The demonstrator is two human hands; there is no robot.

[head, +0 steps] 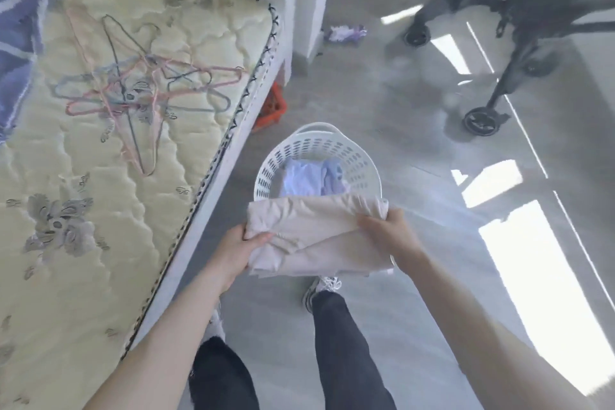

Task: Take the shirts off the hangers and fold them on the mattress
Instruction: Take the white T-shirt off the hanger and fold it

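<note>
You hold a folded beige cotton shirt [316,233] between both hands, above the floor and beside the bed. Your left hand [238,251] grips its left edge, with the thumb lying on top of the cloth and the fingers tucked underneath, out of sight. Your right hand [387,231] closes over the right edge, its fingers [366,221] curled down and pressed together on the fabric.

Just beyond your fingertips, partly covered by the shirt, stands a round white perforated plastic laundry basket [316,146] on the grey floor [416,309]. Inside it lie pale blue and lilac folded clothes [311,178].

Left of your left hand runs the edge of the cream quilted mattress [83,260]. Well beyond that hand, a tangle of thin pink, blue and grey wire hangers [139,90] lies bare on it. A blue-and-white striped cloth [16,43] lies at the far left edge of the mattress.

An orange plastic crate [273,106] sits by the bed's side, beyond the basket.
</note>
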